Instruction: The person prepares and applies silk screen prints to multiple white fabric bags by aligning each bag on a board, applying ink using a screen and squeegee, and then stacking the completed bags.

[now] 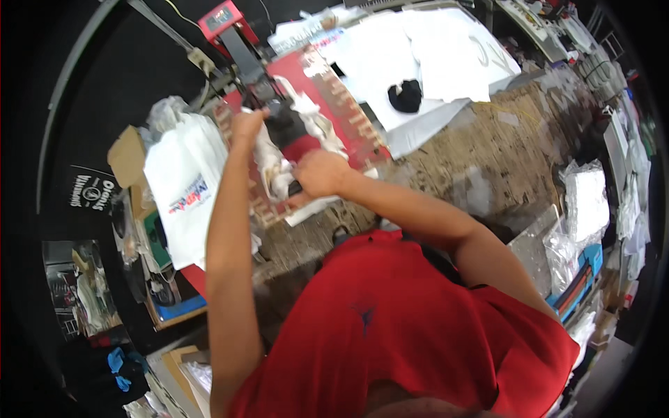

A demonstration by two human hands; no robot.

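black-and-red fabric piece (300,143): lies on the red board, between two strips of crumpled cream cloth (317,118), under and between the person's hands. surroundings by size, descending. wooden worktable (481,150), surface worn and stained. white paper sheets (453,56), spread over its far part. red board (336,106), tan strips along its edges, set slantwise. white plastic bags (185,177) with red and blue print, left of the board. red-headed machine (226,28) with a grey arm, at the board's far end. right hand (324,173): fingers curled, at the near end of the cloth; blurred, cannot tell if it grips. left hand (249,127): by the machine's dark lower part, fingers bent; grasp cannot be told. small black cloth bundle (405,96): on the sheets.
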